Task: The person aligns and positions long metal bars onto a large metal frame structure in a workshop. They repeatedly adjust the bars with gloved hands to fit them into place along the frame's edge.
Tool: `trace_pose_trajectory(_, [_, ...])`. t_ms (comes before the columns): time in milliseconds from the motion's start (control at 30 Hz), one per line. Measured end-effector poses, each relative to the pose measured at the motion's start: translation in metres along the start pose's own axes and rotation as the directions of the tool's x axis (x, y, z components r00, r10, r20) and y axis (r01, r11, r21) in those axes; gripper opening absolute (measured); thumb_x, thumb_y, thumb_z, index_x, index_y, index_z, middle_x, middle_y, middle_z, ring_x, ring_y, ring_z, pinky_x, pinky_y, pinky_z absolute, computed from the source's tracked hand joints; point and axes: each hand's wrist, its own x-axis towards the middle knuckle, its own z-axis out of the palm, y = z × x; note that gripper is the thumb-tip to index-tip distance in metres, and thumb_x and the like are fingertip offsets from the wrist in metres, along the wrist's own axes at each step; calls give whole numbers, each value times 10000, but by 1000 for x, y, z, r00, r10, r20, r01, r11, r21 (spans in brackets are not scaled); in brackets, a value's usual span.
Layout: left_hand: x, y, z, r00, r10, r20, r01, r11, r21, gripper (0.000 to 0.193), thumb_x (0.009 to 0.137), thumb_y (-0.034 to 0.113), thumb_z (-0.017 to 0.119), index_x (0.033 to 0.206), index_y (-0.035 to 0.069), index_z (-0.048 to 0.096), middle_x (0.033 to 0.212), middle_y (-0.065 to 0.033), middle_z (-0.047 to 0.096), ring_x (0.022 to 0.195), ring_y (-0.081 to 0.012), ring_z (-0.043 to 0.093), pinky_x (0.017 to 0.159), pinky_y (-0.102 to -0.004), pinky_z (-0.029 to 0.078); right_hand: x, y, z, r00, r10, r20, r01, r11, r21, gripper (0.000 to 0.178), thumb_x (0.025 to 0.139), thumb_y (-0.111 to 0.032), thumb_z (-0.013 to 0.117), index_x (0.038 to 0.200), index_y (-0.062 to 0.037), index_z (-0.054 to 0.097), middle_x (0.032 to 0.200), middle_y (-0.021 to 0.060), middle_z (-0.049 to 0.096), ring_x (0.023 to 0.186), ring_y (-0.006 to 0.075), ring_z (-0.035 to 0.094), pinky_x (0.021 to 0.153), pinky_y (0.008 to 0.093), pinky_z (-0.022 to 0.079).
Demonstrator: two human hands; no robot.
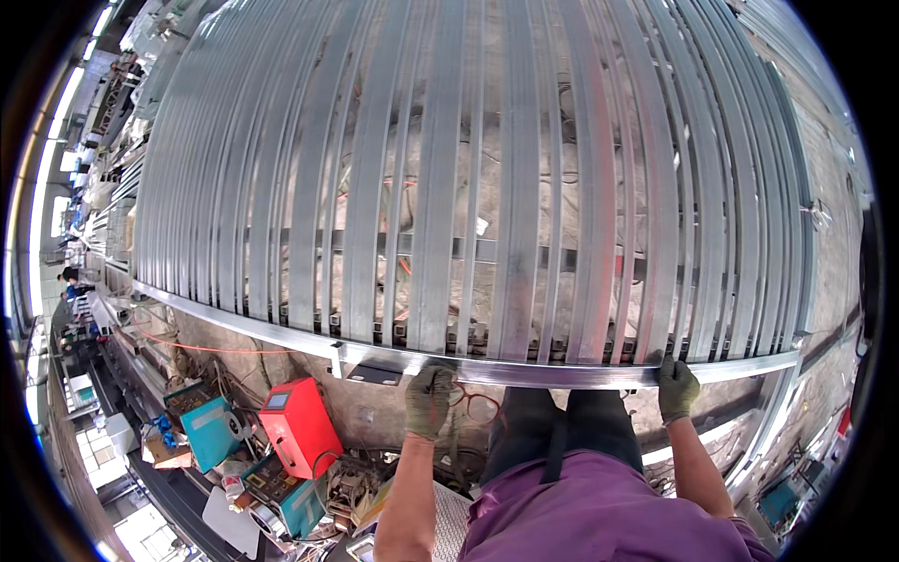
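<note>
A long silver metal rail (552, 377) runs across in front of my body, bowed by the lens. Many grey metal bars (440, 187) lie side by side behind it and stretch away from me, their near ends meeting the rail. My left hand (430, 403), in a green-grey work glove, is closed on the rail's near side left of my legs. Farther right, my right hand (678, 390), gloved alike, grips the same rail with its fingertips over the top. The undersides of both grips are hidden.
A red machine box (301, 429) stands at the lower left beside teal-sided equipment (215, 431). An orange cable (215, 348) trails along the floor there. Beneath the bars, a dark crossbar (487, 250) and loose cables show through the gaps. A metal leg (770, 421) slants down at the right.
</note>
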Motion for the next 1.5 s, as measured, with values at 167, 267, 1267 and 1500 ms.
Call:
trace_pose_trajectory(167, [-2, 26, 5, 999, 38, -33, -34, 992, 121, 127, 1016, 95, 624, 999, 10, 716, 920, -45, 707, 818, -127, 644, 745, -280, 518, 0, -1, -1, 999, -34, -20, 34, 999, 6, 462, 1011, -402, 633, 674, -88, 593, 604, 150, 594, 537, 363, 577, 521, 478, 417])
trace_pose_trajectory(267, [0, 22, 4, 1000, 7, -17, -5, 997, 77, 155, 1035, 114, 602, 1022, 13, 719, 932, -30, 715, 811, -104, 634, 738, -267, 513, 0, 1, 1, 998, -57, -39, 57, 998, 0, 450, 1003, -392, 639, 670, -93, 590, 600, 150, 596, 539, 377, 585, 520, 486, 427])
trace_pose_trajectory(1267, [5, 14, 0, 999, 37, 15, -39, 993, 115, 208, 1053, 176, 584, 984, 15, 697, 869, -22, 676, 786, -103, 577, 732, -275, 482, -1, 0, -1, 998, -29, -59, 33, 998, 58, 404, 972, -332, 667, 654, -99, 576, 579, 123, 570, 511, 342, 567, 506, 459, 421])
trace_pose_trajectory(1500, [6, 13, 2, 1000, -4, 8, 3, 999, 46, 216, 1049, 177, 601, 983, 4, 711, 909, -40, 713, 801, -112, 643, 719, -263, 524, -1, 8, 6, 993, -71, -96, 71, 997, 1, 394, 971, -328, 664, 657, -103, 586, 585, 129, 583, 523, 351, 585, 509, 463, 426])
